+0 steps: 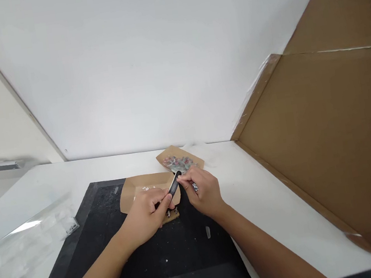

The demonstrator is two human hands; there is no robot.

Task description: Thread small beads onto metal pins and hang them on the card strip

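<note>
Both my hands meet over a black mat (176, 261). A slim black strip-like object (174, 184) with a pale edge slants between them. My left hand (151, 211) pinches its lower end between thumb and fingers. At its upper end, the thumb and fingers of my right hand (201, 191) are closed on it. Behind my left hand lies a brown paper tray (127, 192) with small white pieces inside. A small brown piece (174, 216) with little metallic parts on it shows just below my left hand, partly hidden by it.
Another brown tray (195, 158) with a clear bag of small grey and red parts stands behind my right hand. Clear plastic bags (23, 247) lie at the left. A large cardboard sheet (328, 136) leans at the right. A small clear piece (208, 232) rests on the mat.
</note>
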